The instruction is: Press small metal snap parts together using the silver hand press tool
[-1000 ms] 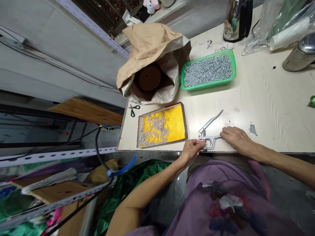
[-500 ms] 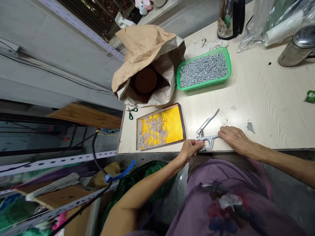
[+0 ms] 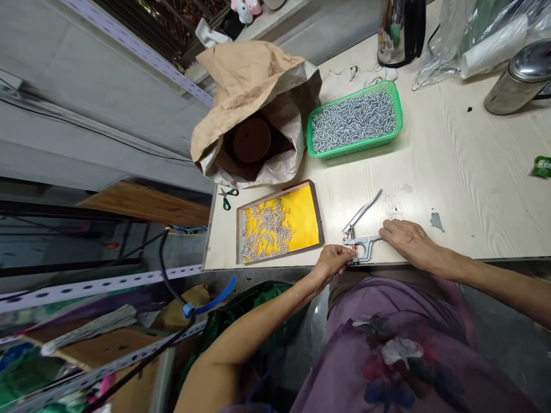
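Observation:
Metal hand-press pliers [image 3: 364, 244] rest at the front edge of the table, their upper lever raised and a spring and a red part near the head. My right hand [image 3: 407, 238] is closed on the end of the lower handle. At the jaw end, my left hand [image 3: 333, 260] has its fingers pinched together; what they hold is too small and hidden to make out. Left of the pliers lies a shallow tray [image 3: 319, 212] lined with yellow, with many small silvery spring-like pieces [image 3: 269, 226] gathered in its left half.
A green plastic basket [image 3: 398, 112] full of similar silvery pieces stands behind the tray. Beside it sits an open brown paper sack [image 3: 241, 74]. Small scissors [image 3: 228, 198] lie at the left edge. A metal pot [image 3: 516, 80], a kettle [image 3: 398, 34] and plastic bags [image 3: 491, 46] stand back right.
The whole view has shifted slightly. Both hands keep nearly the same places at the pliers, and the lever is still raised.

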`<action>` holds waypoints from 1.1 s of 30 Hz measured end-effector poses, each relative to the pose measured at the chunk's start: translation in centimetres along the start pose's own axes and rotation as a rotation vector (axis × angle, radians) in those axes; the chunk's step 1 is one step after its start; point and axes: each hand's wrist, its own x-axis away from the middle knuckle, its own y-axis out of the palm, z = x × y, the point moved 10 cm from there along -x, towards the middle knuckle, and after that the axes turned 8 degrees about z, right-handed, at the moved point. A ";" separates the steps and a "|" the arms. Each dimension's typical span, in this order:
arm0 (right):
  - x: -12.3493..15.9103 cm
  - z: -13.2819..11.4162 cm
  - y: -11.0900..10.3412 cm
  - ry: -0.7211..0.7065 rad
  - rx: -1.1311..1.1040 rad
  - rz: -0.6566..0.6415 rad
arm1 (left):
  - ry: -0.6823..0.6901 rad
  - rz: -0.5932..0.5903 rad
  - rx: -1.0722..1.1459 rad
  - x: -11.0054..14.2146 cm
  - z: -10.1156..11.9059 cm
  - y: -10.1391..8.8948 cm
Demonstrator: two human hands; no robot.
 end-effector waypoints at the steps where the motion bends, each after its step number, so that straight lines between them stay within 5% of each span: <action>1: 0.0 0.1 0.0 0.001 -0.010 -0.014 | -0.004 0.001 -0.010 0.0 0.0 0.0; 11: -3.1 3.7 -0.5 -0.081 0.097 0.034 | 0.009 0.008 0.028 0.0 -0.1 0.0; 22: -4.5 3.4 -0.4 -0.094 0.209 -0.050 | 0.038 0.015 -0.042 0.2 -0.2 -0.2; 24: -4.3 3.3 -0.1 -0.094 0.210 -0.060 | 0.151 0.070 -0.153 0.4 0.5 -1.0; 28: -3.9 2.8 0.4 -0.109 0.221 -0.091 | 0.678 0.309 -0.444 2.6 5.4 -1.7; 33: -3.5 2.5 -0.3 -0.080 0.201 -0.074 | 1.148 0.255 -0.776 3.8 9.7 3.8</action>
